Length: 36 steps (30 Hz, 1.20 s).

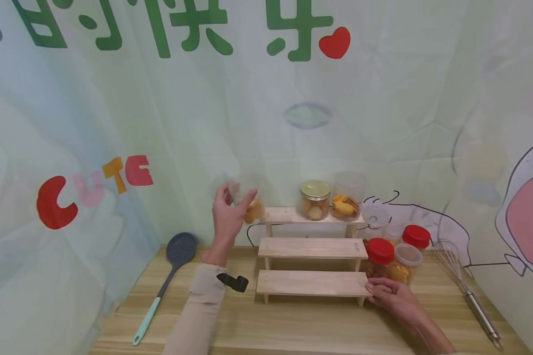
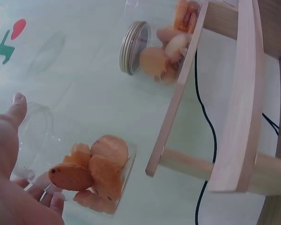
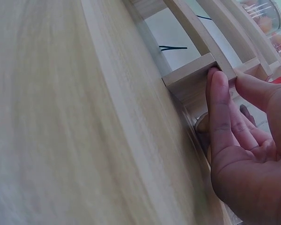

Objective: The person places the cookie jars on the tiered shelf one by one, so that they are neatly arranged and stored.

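My left hand [image 1: 228,214] holds a clear open-topped jar [image 2: 126,173] of round brownish biscuits [image 2: 105,176], its thumb on one side and fingers on the other. The jar is off to the left of the top step of a three-step wooden rack [image 1: 311,248] and lies tilted in the left wrist view. On that top step stand a gold-lidded jar [image 1: 315,201] of pale round snacks and a clear jar [image 1: 347,195] of orange and brown snacks. Low on the right, my right hand [image 1: 395,300] pinches the right end of the rack's lowest step [image 1: 311,283] between thumb and fingers.
Right of the rack cluster two red-lidded jars [image 1: 380,251], a clear-lidded jar [image 1: 399,271] and another clear container [image 1: 375,217]. A whisk [image 1: 468,291] lies at the far right, a slotted turner [image 1: 171,273] at the left. A printed curtain [image 1: 266,138] hangs behind the wooden table [image 1: 293,325].
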Each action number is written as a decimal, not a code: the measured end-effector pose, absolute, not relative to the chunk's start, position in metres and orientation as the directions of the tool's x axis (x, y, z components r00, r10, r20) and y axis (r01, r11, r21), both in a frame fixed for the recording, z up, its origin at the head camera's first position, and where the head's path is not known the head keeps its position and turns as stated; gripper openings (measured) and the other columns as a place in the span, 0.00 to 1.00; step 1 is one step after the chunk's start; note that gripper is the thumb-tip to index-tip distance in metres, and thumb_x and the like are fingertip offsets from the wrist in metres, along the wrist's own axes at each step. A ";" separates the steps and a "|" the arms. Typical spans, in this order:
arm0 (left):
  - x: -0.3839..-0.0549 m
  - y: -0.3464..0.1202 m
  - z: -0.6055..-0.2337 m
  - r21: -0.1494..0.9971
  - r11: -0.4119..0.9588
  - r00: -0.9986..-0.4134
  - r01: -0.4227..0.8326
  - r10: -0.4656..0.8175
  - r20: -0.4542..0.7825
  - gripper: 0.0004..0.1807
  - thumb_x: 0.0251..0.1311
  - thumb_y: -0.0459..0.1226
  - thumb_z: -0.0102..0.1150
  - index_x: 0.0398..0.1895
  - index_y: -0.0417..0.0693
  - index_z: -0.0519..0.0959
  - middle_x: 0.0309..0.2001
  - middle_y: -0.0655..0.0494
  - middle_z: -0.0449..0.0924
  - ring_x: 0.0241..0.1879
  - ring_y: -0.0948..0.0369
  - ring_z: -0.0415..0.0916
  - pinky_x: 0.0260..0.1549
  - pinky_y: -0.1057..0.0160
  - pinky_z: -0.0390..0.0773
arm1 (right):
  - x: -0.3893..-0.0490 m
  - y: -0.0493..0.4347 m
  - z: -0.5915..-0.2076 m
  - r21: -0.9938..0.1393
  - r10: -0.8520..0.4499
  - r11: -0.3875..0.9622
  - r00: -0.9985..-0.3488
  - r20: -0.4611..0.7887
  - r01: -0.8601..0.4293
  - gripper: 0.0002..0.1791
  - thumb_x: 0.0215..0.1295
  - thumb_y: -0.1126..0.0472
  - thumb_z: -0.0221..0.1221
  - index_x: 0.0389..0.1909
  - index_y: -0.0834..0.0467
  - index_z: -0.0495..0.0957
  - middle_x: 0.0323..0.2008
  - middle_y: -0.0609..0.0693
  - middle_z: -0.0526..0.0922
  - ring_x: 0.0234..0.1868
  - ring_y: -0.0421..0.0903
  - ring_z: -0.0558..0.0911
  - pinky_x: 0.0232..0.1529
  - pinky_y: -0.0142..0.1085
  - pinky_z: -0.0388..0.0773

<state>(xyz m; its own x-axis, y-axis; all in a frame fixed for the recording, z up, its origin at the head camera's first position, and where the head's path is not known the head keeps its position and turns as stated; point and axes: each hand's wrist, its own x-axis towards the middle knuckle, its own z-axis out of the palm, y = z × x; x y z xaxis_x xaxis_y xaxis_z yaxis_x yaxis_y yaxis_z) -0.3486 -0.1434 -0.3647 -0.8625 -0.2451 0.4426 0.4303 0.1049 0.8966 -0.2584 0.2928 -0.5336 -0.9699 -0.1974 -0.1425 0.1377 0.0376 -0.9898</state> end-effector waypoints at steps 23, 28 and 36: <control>-0.387 -0.067 -0.376 0.903 0.175 -0.887 0.392 -0.190 0.421 0.48 0.63 0.55 0.78 0.82 0.53 0.66 0.80 0.50 0.71 0.82 0.50 0.65 0.80 0.49 0.67 | -0.256 0.290 -0.529 -0.985 -0.153 0.077 -0.975 -0.162 0.151 0.30 0.80 0.58 0.64 0.69 0.76 0.71 0.45 0.45 0.93 0.44 0.37 0.89 0.51 0.33 0.89; -0.384 -0.065 -0.381 0.882 0.201 -0.874 0.427 -0.159 0.459 0.48 0.63 0.52 0.79 0.82 0.54 0.65 0.80 0.51 0.71 0.81 0.52 0.67 0.80 0.49 0.68 | -0.256 0.288 -0.528 -0.986 -0.147 0.082 -0.977 -0.153 0.142 0.31 0.79 0.58 0.64 0.70 0.76 0.70 0.47 0.47 0.92 0.44 0.37 0.89 0.51 0.33 0.89; -0.385 -0.067 -0.383 0.854 0.219 -0.851 0.473 -0.139 0.507 0.46 0.63 0.48 0.79 0.81 0.51 0.67 0.78 0.51 0.74 0.79 0.54 0.69 0.80 0.53 0.67 | -0.255 0.288 -0.528 -0.987 -0.141 0.087 -0.979 -0.146 0.135 0.31 0.80 0.58 0.64 0.70 0.78 0.69 0.46 0.47 0.92 0.44 0.37 0.88 0.51 0.33 0.89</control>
<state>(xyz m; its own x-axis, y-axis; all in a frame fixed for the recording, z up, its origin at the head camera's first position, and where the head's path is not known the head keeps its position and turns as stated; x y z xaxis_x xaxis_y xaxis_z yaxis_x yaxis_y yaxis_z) -0.3852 -0.0673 -0.3834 -0.8508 -0.1394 0.5066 0.4726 0.2186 0.8538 -0.2554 0.2875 -0.5283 -0.9792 -0.1407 -0.1465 0.1351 0.0871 -0.9870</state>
